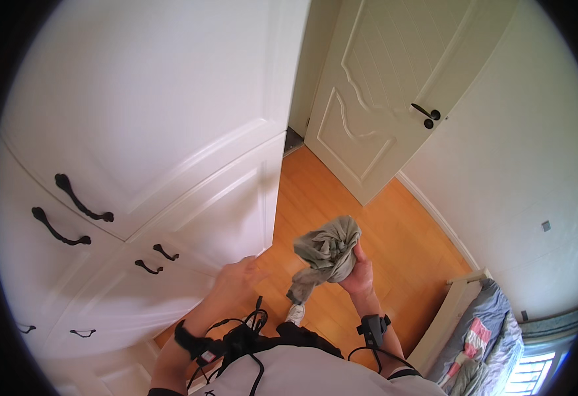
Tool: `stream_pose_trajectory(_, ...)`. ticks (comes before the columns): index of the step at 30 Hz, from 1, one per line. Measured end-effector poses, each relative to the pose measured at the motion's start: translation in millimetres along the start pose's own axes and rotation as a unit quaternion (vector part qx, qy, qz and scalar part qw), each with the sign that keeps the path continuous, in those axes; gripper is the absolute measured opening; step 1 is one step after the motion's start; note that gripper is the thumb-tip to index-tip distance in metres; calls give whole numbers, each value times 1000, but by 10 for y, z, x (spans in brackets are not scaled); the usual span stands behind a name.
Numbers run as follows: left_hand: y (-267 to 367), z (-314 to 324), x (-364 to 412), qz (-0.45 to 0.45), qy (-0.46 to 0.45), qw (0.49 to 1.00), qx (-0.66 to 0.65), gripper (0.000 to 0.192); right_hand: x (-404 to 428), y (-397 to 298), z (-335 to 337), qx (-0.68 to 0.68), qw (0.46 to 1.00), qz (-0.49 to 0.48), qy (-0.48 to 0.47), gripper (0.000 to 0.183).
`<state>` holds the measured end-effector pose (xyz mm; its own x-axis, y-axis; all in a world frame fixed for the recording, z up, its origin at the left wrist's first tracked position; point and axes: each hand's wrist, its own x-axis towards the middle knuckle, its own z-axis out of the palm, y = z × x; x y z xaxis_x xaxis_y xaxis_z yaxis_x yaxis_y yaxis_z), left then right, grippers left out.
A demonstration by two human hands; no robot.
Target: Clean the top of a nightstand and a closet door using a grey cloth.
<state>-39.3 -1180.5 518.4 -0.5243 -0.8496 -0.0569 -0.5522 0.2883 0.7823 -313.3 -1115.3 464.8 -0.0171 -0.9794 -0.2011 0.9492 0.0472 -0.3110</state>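
Note:
A crumpled grey-green cloth (326, 250), perhaps a garment, is bunched up in my right hand (359, 274). My fingers and thumb hold its right side, and a twisted end hangs down at the lower left. My left hand (237, 277) is apart from the cloth, in front of the lower edge of the white cabinet. Motion blurs its fingers, which look spread, and I see nothing in it. Whether it touches the cabinet cannot be told.
White cabinet doors (170, 99) with dark handles (83, 198) fill the left side. Beyond the wooden floor (309, 183) stands a panelled door (368, 128), ajar. A bed (487, 341) with rumpled bedding is at the lower right. Black cables (257, 321) hang by my left forearm.

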Motion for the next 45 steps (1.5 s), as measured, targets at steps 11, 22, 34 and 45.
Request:
stream_pose_trajectory(11, 1036, 1572, 1456, 23, -199, 933, -299, 48, -505, -1097, -394, -211, 967, -132, 55, 51)
stream_pose_trajectory(22, 2213, 2612, 2604, -23, -330, 810, -485, 48, -433, -2215, -805, -513, 759, -265, 301, 34)
stream_pose_trajectory(34, 2930, 3376, 4633, 106, -339, 894, -275, 35, 212, -4147, -1515, -564, 755, -103, 319, 17)
stream_pose_trajectory(45, 3638, 4067, 5883, 455, -135, 880, 8, 9, 526, -5660, -1459, -227, 887, -247, 316, 15)
